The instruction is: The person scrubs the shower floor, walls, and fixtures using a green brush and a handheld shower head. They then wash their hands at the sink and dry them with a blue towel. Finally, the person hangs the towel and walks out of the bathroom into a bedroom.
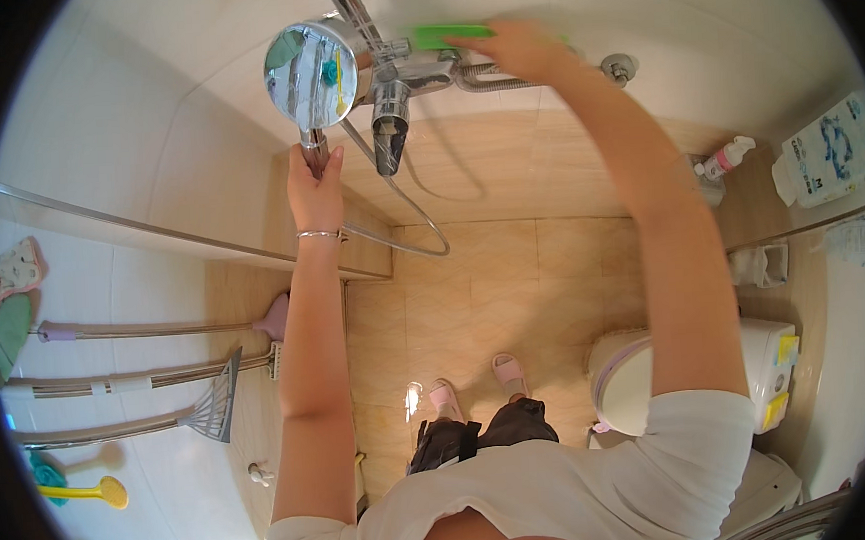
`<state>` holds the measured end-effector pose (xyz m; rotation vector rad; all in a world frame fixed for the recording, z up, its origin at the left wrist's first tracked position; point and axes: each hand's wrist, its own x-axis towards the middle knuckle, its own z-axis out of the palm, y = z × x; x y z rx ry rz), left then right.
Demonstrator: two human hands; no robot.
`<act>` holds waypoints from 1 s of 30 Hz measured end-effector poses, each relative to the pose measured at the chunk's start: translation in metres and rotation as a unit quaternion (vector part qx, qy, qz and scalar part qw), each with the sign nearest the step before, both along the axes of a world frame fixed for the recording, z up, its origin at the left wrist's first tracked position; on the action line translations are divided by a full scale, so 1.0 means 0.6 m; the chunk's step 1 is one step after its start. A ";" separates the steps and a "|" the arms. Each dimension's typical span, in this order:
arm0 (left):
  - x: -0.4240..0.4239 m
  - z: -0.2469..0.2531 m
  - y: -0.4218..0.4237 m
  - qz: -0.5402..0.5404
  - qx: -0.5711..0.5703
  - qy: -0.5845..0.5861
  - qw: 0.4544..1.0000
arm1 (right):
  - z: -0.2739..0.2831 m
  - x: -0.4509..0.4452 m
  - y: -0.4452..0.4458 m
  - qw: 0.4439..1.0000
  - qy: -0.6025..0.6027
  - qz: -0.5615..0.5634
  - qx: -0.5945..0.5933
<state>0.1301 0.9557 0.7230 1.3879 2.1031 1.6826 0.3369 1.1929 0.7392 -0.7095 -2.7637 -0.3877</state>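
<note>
My left hand (317, 192) grips the handle of a chrome hand shower (311, 75), whose round, mirror-like side faces up and reflects the room. Its metal hose (430, 230) loops down below the mixer. Fingers of my right hand (527, 51) are closed on a flat green scrubber (453, 34), blurred, close to the wall behind the mixer; its underside is hidden. Between my hands is the chrome shower mixer tap (390, 96), with its spout pointing down and a riser pipe (353, 10) above. A corrugated metal pipe (496, 85) runs beneath my right hand.
A toilet (622, 385) stands at right. A pump bottle (727, 155) and a plastic pack (830, 150) sit along the right wall. On the left hang a squeegee (216, 410), long-handled tools and a yellow brush (85, 491). A raised ledge (369, 251) borders the tiled floor (471, 297).
</note>
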 end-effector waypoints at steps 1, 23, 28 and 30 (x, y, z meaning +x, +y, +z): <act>-0.001 -0.004 -0.001 -0.005 0.007 -0.012 1.000 | 0.015 0.044 0.007 1.000 0.000 0.019 0.024; -0.153 -0.047 -0.043 0.090 -0.039 -0.086 0.991 | 0.150 -0.017 -0.169 0.991 -0.009 -0.005 0.130; -0.181 -0.064 -0.039 0.053 0.004 -0.113 0.992 | 0.163 -0.247 -0.167 0.961 -0.117 0.058 0.244; -0.174 -0.045 -0.043 0.054 -0.022 -0.108 0.992 | 0.156 -0.323 -0.132 0.933 -0.297 0.024 0.200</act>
